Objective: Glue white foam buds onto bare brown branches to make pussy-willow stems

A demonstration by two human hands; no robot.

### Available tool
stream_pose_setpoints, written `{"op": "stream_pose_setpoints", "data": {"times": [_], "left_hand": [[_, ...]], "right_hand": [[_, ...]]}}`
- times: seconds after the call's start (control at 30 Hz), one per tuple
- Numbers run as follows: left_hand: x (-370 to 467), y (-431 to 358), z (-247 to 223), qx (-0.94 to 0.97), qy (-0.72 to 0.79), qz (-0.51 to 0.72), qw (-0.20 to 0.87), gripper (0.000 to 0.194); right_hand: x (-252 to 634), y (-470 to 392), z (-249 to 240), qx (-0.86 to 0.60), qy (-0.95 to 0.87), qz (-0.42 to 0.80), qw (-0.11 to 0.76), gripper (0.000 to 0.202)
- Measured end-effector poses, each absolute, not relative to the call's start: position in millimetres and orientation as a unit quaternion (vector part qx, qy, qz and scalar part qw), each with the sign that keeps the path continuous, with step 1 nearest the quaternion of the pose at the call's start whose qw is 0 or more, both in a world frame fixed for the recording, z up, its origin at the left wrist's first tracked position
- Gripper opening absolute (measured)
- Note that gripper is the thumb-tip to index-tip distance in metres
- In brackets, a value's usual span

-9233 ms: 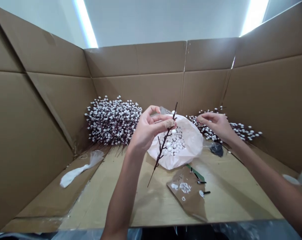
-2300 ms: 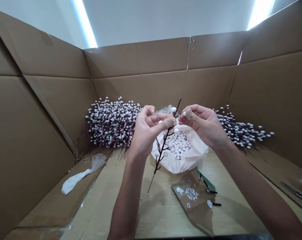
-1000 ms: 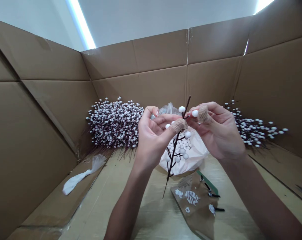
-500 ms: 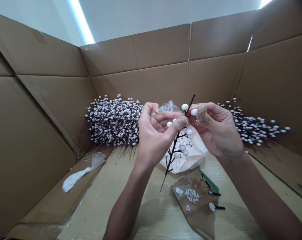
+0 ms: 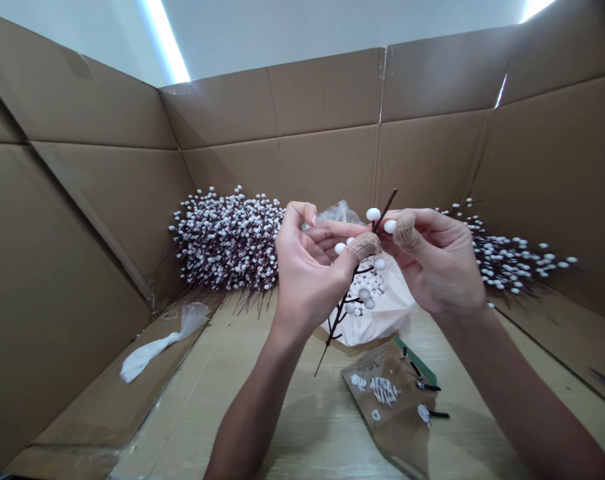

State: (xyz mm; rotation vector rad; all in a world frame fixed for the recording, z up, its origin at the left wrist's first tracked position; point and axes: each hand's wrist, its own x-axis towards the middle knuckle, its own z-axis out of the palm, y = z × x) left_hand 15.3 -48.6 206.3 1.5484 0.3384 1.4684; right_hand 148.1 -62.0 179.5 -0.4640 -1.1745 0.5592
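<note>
My left hand point(image 5: 317, 267) pinches a dark brown artificial berry stem point(image 5: 341, 308) between its taped thumb and fingers. The stem slants from upper right to lower left, with white berries on several short twigs and a thin bare wire at the bottom. My right hand point(image 5: 435, 260), its thumb also wrapped in tan tape, closes on a white berry point(image 5: 390, 227) by the stem's upper part. Another white berry point(image 5: 373, 214) sits just left of the stem's tip. Below and behind the hands lies a white bag point(image 5: 389, 313) holding loose white berries point(image 5: 369, 283).
Bundles of finished berry stems point(image 5: 227, 240) lie at the back left, with more stems point(image 5: 519, 257) at the right. A cardboard piece point(image 5: 397, 427) with white glue smears lies in front. A white glue-like bag point(image 5: 152, 353) rests at left. Cardboard walls point(image 5: 282, 107) surround the table.
The stem's lower end has swung slightly left and up. Both hands keep nearly the same place and hold, the right one on the white berry.
</note>
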Motion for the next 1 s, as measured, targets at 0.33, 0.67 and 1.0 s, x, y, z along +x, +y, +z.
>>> {"op": "stream_pose_setpoints", "data": {"times": [0.33,0.67,1.0], "left_hand": [[15.1,-47.5,205.7,0.632,0.149,0.605,0.461,0.057],[17.6,-43.1,204.3,0.621,0.148,0.621,0.455,0.052],[19.0,-45.5,204.5,0.613,0.154,0.631,0.449,0.050]], "right_hand": [[147.3,-58.5,178.1,-0.212,-0.526,0.272,0.777,0.011],[145.3,-53.6,175.2,-0.189,-0.519,0.281,0.785,0.010],[145.3,-54.0,175.8,-0.196,-0.516,0.287,0.783,0.009]]}}
